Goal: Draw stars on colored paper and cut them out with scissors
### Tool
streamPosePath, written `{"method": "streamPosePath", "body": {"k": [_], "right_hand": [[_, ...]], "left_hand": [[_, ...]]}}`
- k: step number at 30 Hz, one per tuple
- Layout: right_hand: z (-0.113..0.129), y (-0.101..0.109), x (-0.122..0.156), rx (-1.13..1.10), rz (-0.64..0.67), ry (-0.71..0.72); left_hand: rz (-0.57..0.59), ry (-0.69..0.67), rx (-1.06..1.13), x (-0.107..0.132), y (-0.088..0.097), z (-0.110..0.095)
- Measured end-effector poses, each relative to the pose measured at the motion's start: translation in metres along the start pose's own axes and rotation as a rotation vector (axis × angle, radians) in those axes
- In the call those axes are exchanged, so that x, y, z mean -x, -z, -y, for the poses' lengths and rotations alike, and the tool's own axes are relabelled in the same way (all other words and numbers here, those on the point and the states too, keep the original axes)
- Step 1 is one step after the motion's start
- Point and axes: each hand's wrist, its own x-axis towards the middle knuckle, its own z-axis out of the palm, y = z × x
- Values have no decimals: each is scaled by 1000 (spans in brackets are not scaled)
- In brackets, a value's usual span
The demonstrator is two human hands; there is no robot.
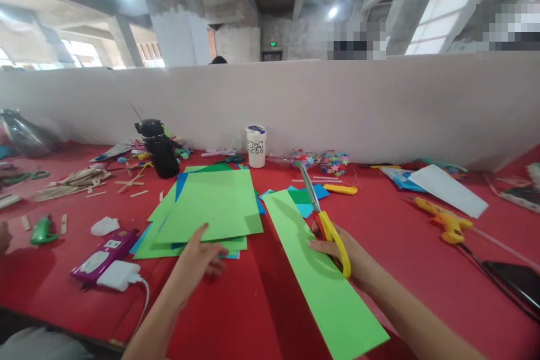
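With its index finger stretched out, my left hand (198,253) is at the front edge of a light green paper sheet (217,205), the other fingers slightly blurred. That sheet tops a loose stack of green and blue papers (152,244). My right hand (343,250) is closed round the yellow handles of a pair of scissors (327,225), whose blades point up and away. Below them lies a long light green paper strip (316,287), slanting toward me. Whether my right hand also grips the strip, I cannot tell.
A black bottle (158,149) and a white cup (256,147) stand behind the stack. A purple power strip (105,256) with a white charger (120,275) sits at left. On the right are a yellow glue gun (445,219) and a phone (517,281). A white partition (379,107) closes the back.
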Motion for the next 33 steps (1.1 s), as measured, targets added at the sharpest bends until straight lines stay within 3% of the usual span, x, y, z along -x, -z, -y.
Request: {"method": "streamPosePath", "body": {"k": [1,4,8,11,13,18,21,28,33], "right_hand": [[-2,3,0,1,2,-13],[-8,16,-1,-20,-51,-44],[-12,31,-5,-69,-117,18],[-9,34,-5,-133,-187,21],[-5,35,-4,-151,-223,18],[0,37,-2,-113,-237,14],[-2,38,-3,-130,-205,-9],[-5,40,-3,-151,-198,36],[-7,39,-4,-161,-160,37]], "left_hand": [[103,-44,-165,1,0,-4],[201,-250,-376,-4,-15,-24],[411,-599,-574,-39,-61,-47],[437,-694,-728,-64,-86,-46],[402,-702,-818,-69,-88,-42],[305,-655,-974,-58,-64,-39],[268,-616,-999,-62,-61,-46],[155,-529,-845,-104,-80,-54],[170,-422,-596,-80,-81,-62]]}}
